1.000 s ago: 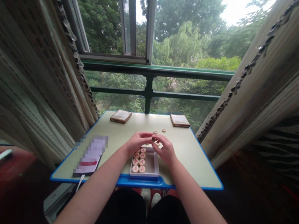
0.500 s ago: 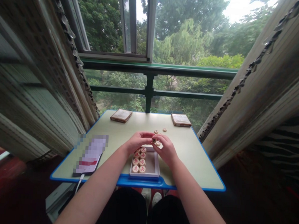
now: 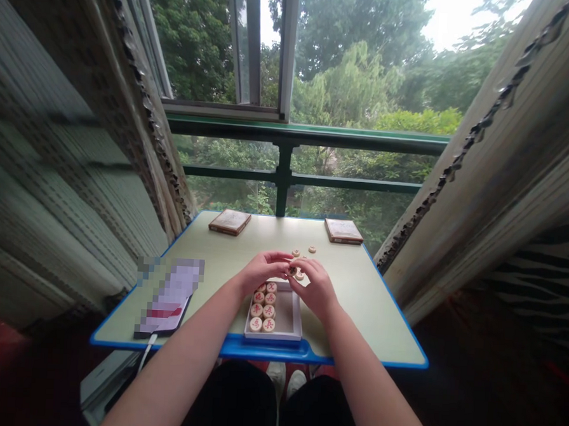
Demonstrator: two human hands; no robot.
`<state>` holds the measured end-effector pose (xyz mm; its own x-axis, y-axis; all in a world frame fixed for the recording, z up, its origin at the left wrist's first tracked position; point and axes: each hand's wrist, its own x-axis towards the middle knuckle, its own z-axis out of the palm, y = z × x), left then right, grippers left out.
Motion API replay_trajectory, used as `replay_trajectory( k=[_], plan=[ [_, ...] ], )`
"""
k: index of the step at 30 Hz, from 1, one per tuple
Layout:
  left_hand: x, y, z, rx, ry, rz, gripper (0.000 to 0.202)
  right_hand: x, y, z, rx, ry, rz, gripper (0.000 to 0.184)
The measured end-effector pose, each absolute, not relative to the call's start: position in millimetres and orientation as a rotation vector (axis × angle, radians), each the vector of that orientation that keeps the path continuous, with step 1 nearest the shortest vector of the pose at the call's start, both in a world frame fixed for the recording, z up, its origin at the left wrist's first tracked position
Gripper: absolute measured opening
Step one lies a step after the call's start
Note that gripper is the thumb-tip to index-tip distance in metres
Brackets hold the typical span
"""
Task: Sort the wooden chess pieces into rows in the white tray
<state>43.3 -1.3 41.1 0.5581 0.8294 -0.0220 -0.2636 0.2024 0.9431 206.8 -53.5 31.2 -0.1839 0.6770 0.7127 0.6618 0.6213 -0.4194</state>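
Between the fingertips of both my hands is a round wooden Chinese chess piece, partly covered by fingers; whether more pieces are stacked with it I cannot make out. My left hand pinches it from the left, above the far end of a shallow white box. From the right, my right hand grips it with thumb and fingers. Two columns of xiangqi pieces with red characters fill the box's left side, the far ones partly under my left hand. Several loose pieces lie beyond and beside my fingers.
A phone with a blurred screen and white cable lies on the left of the blue-edged table. Two flat brown-edged boxes sit at the far corners. Curtains flank both sides; a green railing stands beyond.
The held piece has tilted slightly and shows a bit more of its face between my fingers. My hands stay almost in place; the whole view has shifted a little.
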Motion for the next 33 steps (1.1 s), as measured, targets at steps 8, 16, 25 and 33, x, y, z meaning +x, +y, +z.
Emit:
replay_trajectory(
  k=[8,16,25,33],
  plan=[
    [34,18,39,0.842,0.71,1.296,0.033,221,-60,42,-1.279,-1.892,0.538,0.024],
    [29,28,32,0.721,0.717,1.369,0.021,214,-67,44,-1.365,-2.257,0.495,0.02],
    [30,37,27,0.714,0.825,1.392,0.034,214,-69,44,-1.349,-2.284,0.421,0.027],
    [26,45,23,0.722,0.946,1.434,0.035,212,-70,45,-1.344,-2.336,0.378,0.019]
  ],
)
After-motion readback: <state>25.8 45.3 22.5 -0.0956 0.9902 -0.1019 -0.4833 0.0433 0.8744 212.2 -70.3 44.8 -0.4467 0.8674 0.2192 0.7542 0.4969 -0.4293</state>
